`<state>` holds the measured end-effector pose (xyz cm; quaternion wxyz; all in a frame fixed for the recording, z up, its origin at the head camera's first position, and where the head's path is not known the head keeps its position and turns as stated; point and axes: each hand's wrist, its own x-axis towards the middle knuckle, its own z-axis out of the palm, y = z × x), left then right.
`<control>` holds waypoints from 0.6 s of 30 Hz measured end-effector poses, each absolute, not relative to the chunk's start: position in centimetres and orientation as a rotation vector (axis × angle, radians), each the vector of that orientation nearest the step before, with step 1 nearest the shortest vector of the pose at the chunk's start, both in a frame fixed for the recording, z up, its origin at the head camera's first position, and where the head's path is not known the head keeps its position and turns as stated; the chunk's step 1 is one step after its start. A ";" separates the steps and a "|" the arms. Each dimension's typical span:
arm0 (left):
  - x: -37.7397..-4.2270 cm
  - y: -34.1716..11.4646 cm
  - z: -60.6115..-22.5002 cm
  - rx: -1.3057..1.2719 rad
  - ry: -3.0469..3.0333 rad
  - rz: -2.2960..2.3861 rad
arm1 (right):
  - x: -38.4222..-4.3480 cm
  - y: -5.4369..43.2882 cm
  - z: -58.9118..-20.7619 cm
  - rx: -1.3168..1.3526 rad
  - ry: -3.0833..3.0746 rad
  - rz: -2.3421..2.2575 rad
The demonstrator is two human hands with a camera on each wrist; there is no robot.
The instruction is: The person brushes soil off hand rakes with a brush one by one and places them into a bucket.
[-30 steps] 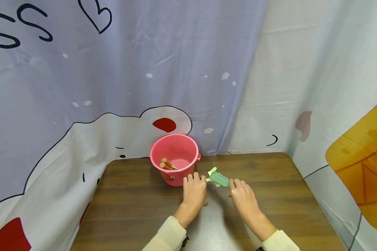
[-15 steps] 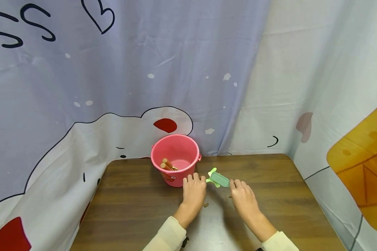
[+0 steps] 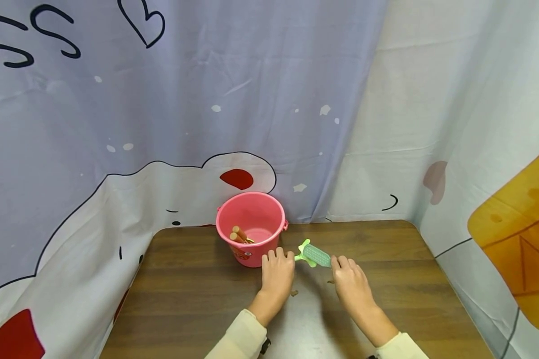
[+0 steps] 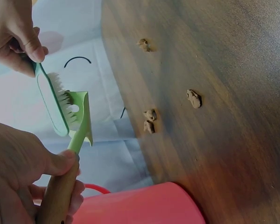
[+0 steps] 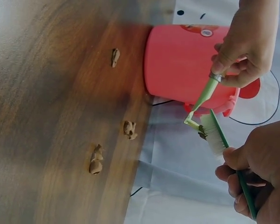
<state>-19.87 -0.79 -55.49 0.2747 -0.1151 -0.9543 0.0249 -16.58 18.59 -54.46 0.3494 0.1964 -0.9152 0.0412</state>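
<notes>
My left hand point(image 3: 277, 279) grips the wooden handle point(image 4: 60, 191) of a small garden tool, whose light green head point(image 4: 81, 116) is bent and has a round hole. In my right hand point(image 3: 351, 285) is a green brush point(image 4: 51, 102); the fingers curl round its handle. The white bristles point(image 5: 212, 133) lie against the tool's head, where a small dark brown clump point(image 5: 202, 132) shows. Both tools are above the table, just right of the pink bucket point(image 3: 264, 249). Below them, brown clay-like lumps point(image 4: 194, 98) lie on the wood.
The bucket stands at the back of the brown wooden table point(image 3: 184, 299), with wooden-handled tools point(image 3: 238, 234) leaning inside it. More brown lumps point(image 5: 96, 161) lie on the table beneath the hands. A printed curtain point(image 3: 269, 99) hangs behind the table's back edge.
My right hand and the brush have shifted slightly to the right, and the brush overlaps less of the green tool head. My left hand keeps almost the same place.
</notes>
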 end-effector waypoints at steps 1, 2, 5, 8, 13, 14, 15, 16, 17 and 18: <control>-19.9 -0.8 -55.5 -0.309 -2.563 0.061 | -16.6 18.6 -54.4 0.506 -2.373 0.105; -19.8 -0.8 -55.4 -0.310 -2.562 0.059 | -16.6 18.7 -54.3 0.503 -2.375 0.107; -19.8 -1.1 -55.3 -0.308 -2.550 0.052 | -16.6 18.8 -54.0 0.502 -2.383 0.110; -19.8 -1.6 -55.5 -0.293 -2.542 0.052 | -16.8 19.4 -53.4 0.479 -2.386 0.122; -19.8 -2.4 -55.7 -0.274 -2.575 0.046 | -17.1 21.0 -52.3 0.437 -2.427 0.174; -19.8 -2.5 -55.7 -0.276 -2.580 0.044 | -17.2 21.1 -52.2 0.437 -2.437 0.184; -19.8 -2.5 -55.7 -0.280 -2.581 0.040 | -17.2 21.2 -52.2 0.442 -2.446 0.195; -19.7 -2.5 -55.7 -0.283 -2.576 0.036 | -17.1 21.3 -52.2 0.448 -2.453 0.204; -19.7 -2.6 -55.7 -0.286 -2.567 0.034 | -17.1 21.2 -52.3 0.455 -2.455 0.212; -19.7 -2.6 -55.7 -0.290 -2.556 0.031 | -17.1 21.1 -52.4 0.461 -2.456 0.221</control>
